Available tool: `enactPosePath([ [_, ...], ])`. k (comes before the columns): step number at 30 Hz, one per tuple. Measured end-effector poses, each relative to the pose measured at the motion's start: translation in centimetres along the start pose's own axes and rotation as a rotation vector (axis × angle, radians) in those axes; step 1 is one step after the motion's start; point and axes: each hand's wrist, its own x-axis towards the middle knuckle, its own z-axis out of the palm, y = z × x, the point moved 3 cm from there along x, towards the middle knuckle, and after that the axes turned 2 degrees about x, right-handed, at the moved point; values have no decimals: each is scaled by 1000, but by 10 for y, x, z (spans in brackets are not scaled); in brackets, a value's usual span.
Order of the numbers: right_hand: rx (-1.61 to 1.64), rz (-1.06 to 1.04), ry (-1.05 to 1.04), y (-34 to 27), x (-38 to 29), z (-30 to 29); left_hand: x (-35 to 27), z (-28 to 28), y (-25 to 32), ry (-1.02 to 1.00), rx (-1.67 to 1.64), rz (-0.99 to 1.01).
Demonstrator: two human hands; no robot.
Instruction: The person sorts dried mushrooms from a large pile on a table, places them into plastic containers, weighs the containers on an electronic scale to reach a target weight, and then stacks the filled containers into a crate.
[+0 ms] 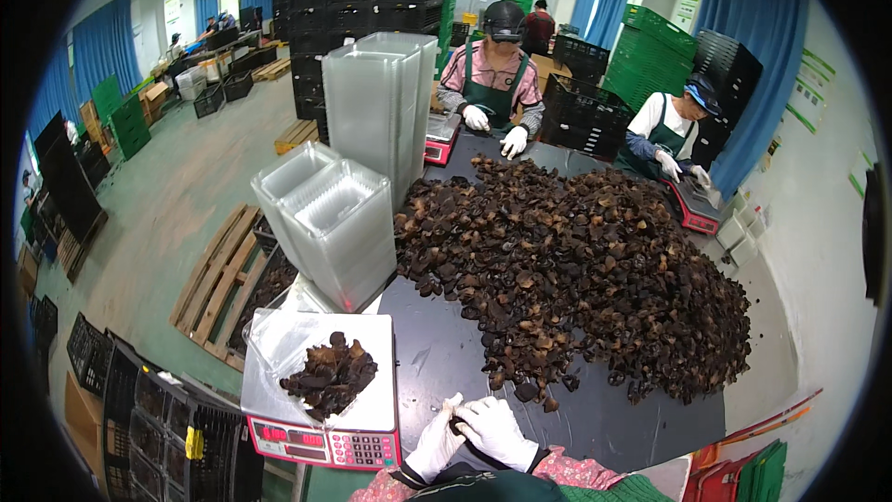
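Observation:
My left hand (433,440) and my right hand (496,432), both in white gloves, meet at the near edge of the dark table. Between their fingers is a small dark piece of fungus (457,425), mostly hidden by the gloves. Left of them stands a pink digital scale (380,443) with a steel platform. On it rests a clear plastic tray (268,336) holding a heap of dark fungus pieces (331,376). A large pile of what look like wood ear mushrooms (557,258) spreads over the table beyond my hands.
Tall stacks of clear plastic trays (334,223) rise behind the scale. Across the table, two people (495,84) (669,125) in aprons work near other scales (690,206). Black crates (167,425) and a wooden pallet (216,279) lie at the left.

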Motion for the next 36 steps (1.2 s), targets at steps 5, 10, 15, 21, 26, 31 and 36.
enactPosePath([
  [5,271,-29,-30,-11,13,-6,-10,-5,-2,32,161,-12],
  [10,226,96,201,16,16,-15,-34,12,15,-43,428,-71],
  [15,4,126,198,73,42,-19,-100,5,49,-84,604,-24],
  [21,261,7,144,51,108,-31,-165,-18,106,421,655,752],
  [26,675,35,47,-33,195,-19,-168,-46,147,950,682,841],
  [31,628,122,-51,-53,272,39,-131,-38,158,908,943,661],
  [36,1055,290,-148,-60,312,90,-125,-58,153,733,491,608],
])
